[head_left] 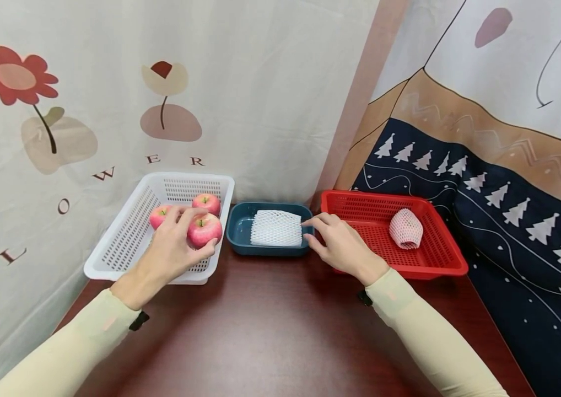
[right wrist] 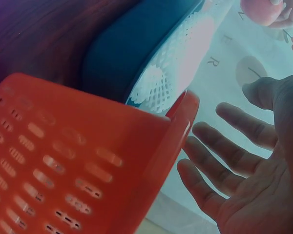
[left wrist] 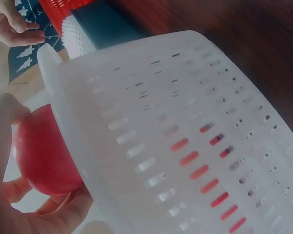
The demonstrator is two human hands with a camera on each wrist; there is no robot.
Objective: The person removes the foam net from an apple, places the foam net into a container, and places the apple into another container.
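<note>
In the head view my left hand (head_left: 168,245) grips a red apple (head_left: 204,230) over the right side of the white basket (head_left: 112,273). The left wrist view shows the thumb and fingers curled around this apple (left wrist: 44,151), beside the basket's rim. Two more apples, one of them (head_left: 206,204) at the back, lie in that basket. My right hand (head_left: 337,242) has its fingers extended at the right end of a stack of white foam net sleeves (head_left: 276,228). These sleeves lie in a dark blue tray (head_left: 268,251). Nothing is in the right palm (right wrist: 263,195).
A red basket (head_left: 389,269) stands right of the blue tray, holding a rounded thing in a pink foam net (head_left: 406,229). The containers line the back of a dark brown table (head_left: 280,320). Printed curtains (head_left: 270,110) hang behind and to the right.
</note>
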